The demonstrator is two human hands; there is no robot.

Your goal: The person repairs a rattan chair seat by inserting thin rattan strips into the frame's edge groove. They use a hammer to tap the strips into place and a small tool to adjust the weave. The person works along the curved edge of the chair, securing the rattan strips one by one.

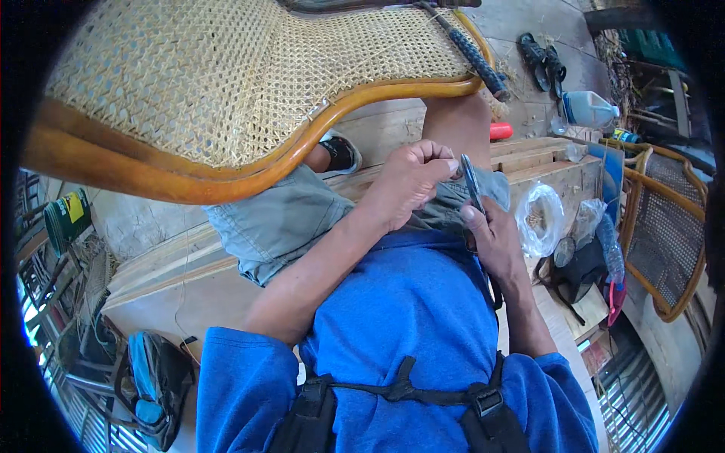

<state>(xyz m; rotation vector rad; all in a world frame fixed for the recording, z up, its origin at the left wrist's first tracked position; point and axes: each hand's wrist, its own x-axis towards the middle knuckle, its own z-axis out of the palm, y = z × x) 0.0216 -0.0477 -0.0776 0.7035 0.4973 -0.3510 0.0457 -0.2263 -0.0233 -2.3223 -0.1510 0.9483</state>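
Note:
My right hand (495, 238) is closed around a slim grey metal tool (471, 181) that looks like a blade, pointing up and away from me. Just left of the tool's tip, my left hand (411, 181) is bent with thumb and forefinger pinched together. Whatever lies between those fingers is too small to make out. Both hands are above my lap. Beyond them, across my leg, stretches a cane-woven panel (257, 83) in a curved, glossy brown wooden frame (332, 113). Loose strands stick up along the weave near the frame.
A tool with a black textured handle (479, 60) lies over the frame's far right corner. Right of me are a clear plastic coil (541, 219), a plastic bottle (610, 240) and a second cane-woven piece (664, 219). A backpack (155, 385) stands at the lower left.

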